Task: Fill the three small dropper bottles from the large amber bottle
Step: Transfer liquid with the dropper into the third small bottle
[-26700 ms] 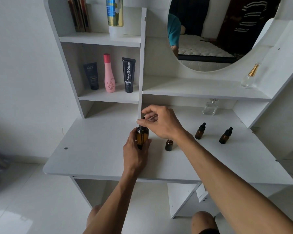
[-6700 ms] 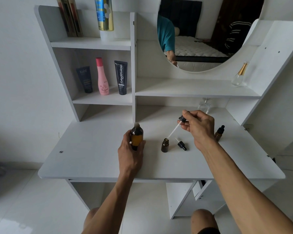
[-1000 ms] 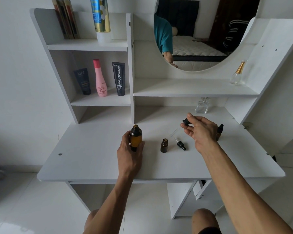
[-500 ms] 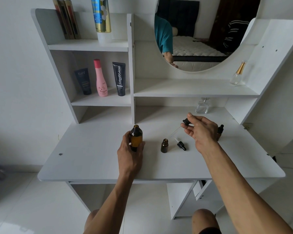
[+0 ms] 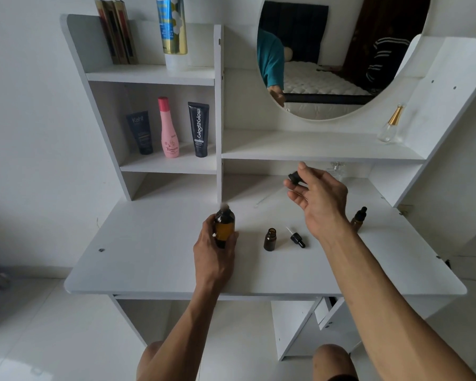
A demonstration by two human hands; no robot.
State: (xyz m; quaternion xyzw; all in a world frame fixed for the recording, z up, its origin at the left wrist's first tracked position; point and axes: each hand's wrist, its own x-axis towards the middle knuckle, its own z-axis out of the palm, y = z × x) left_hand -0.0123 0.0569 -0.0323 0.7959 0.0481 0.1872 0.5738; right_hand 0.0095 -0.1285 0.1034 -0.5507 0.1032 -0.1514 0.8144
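Observation:
My left hand [image 5: 214, 255] grips the large amber bottle [image 5: 224, 228], which stands open on the white desk [image 5: 154, 259]. My right hand [image 5: 322, 200] is raised above the desk and pinches the black bulb of a long dropper [image 5: 294, 177]. Its glass tube slants down-left toward the large bottle. One small amber bottle [image 5: 270, 239] stands open at mid-desk, and its small dropper cap [image 5: 297, 239] lies just to its right. A capped small bottle [image 5: 359, 218] shows behind my right wrist. I see no third small bottle.
A shelf unit rises at the back of the desk, holding two dark tubes [image 5: 199, 129] and a pink bottle [image 5: 168, 129]. A clear perfume bottle [image 5: 390, 125] sits on the right shelf under the round mirror [image 5: 327, 56]. A glass bottle [image 5: 338, 169] stands behind my right hand.
My right hand has lifted up and back with the long dropper, away from the small open bottle. My left hand still holds the large bottle in place.

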